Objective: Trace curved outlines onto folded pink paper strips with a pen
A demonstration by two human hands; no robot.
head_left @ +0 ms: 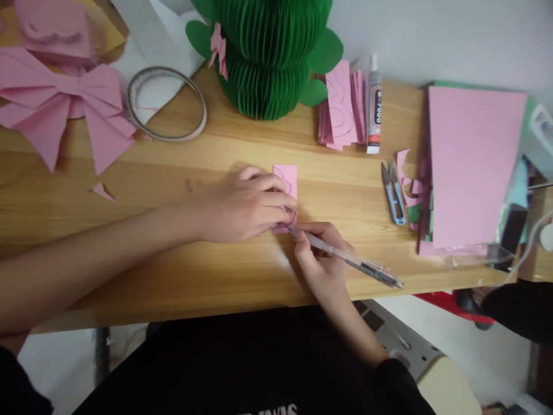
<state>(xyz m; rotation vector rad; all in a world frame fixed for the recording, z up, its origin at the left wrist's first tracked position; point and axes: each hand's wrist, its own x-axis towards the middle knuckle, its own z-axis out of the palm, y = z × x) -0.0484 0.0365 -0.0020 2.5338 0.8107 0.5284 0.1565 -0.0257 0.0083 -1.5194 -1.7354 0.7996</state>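
A small pink paper strip (292,173) with a curved line drawn on it lies on the wooden table. My left hand (250,204) rests over its left part, fingers stretched out and slightly apart, pressing it against the tabletop. Part of the strip is hidden beneath those fingers. In my right hand (324,253) is a clear-barrelled pen (358,262), gripped near its point. The pen's tip meets the strip at its lower end, close to my left fingertips, and its back end slants toward the lower right.
Behind the hands stands a green honeycomb paper shape (268,75). Near it are a tape roll (203,124), a pink paper bow (71,95), stacked marked pink strips (339,106) and a glue tube (374,109). Thread snips (393,196) lie beside pink sheets (475,161) at right.
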